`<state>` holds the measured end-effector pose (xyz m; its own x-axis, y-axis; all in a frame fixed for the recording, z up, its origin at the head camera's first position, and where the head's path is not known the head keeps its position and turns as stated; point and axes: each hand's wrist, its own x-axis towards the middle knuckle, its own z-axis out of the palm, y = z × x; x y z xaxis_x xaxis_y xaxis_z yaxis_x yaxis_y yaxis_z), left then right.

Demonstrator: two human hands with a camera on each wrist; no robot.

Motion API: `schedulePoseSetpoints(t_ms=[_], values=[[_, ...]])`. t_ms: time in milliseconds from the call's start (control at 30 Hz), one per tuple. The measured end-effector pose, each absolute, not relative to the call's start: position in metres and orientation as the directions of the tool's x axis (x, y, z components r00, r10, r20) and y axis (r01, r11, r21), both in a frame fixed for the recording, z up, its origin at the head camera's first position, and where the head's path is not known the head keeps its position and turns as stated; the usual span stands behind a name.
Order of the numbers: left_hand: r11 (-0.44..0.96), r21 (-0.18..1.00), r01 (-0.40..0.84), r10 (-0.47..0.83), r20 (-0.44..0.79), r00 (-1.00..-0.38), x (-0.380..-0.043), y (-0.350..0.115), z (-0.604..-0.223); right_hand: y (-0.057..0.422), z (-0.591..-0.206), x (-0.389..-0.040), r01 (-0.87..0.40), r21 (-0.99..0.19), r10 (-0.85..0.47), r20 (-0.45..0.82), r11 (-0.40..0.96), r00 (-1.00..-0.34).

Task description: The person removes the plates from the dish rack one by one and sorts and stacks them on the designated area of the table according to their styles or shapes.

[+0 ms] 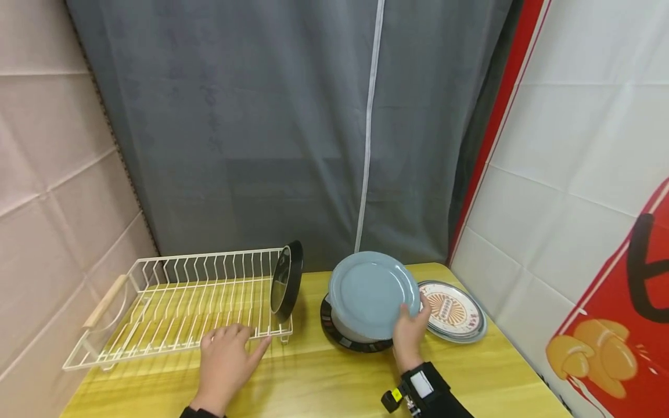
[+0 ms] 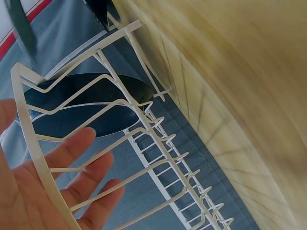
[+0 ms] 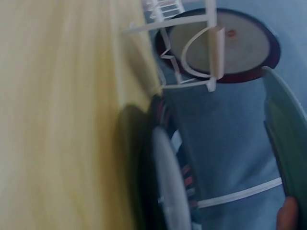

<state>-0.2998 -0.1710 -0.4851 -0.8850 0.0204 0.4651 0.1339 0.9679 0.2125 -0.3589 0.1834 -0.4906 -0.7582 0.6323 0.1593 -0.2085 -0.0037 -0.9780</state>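
My right hand [image 1: 409, 335] pinches the right edge of a round blue-grey plate [image 1: 370, 293], thumb over its top. The plate is raised and tilted above a pale grey dish [image 1: 342, 329] and a black-rimmed plate [image 1: 360, 347]; it hides most of both. In the right wrist view, a gap shows between the held plate [image 3: 288, 139] and the pale dish [image 3: 171, 184] below. My left hand [image 1: 227, 357] rests over the front rail of a white wire dish rack [image 1: 177, 347], fingers loosely extended and thumb out to the right. Its fingers [image 2: 88, 179] show through the wires.
A black plate [image 1: 287, 281] stands upright at the rack's right end. To the right of the held plate lies a stack of plates, the top plate [image 1: 449, 307] with an orange sunburst print. A grey curtain [image 1: 261, 145] hangs behind the wooden table [image 1: 324, 383], with walls on both sides.
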Motion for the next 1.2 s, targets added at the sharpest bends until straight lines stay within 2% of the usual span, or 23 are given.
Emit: schedulePoseSetpoints(t_ms=[267, 433, 867, 1200], values=[[0.972, 0.195, 0.131, 0.023, 0.478, -0.878, -0.3, -0.17, -0.487, 0.191, -0.507, -0.361, -0.011, -0.983, 0.554, 0.113, 0.185, -0.825], [0.973, 0.188, 0.133, 0.025, 0.491, -0.871, -0.3, -0.17, -0.489, 0.194, -0.515, -0.365, 0.097, -0.963, 0.519, 0.05, 0.252, -0.853], [0.973, 0.192, 0.13, 0.015, 0.506, -0.862, -0.3, -0.171, -0.493, 0.196, -0.529, -0.375, 0.125, -0.932, 0.472, 0.054, 0.339, -0.88], [0.971, 0.201, 0.132, 0.012, 0.506, -0.863, -0.301, -0.171, -0.491, 0.201, -0.515, -0.375, 0.153, -0.902, 0.369, 0.008, 0.403, -0.929]])
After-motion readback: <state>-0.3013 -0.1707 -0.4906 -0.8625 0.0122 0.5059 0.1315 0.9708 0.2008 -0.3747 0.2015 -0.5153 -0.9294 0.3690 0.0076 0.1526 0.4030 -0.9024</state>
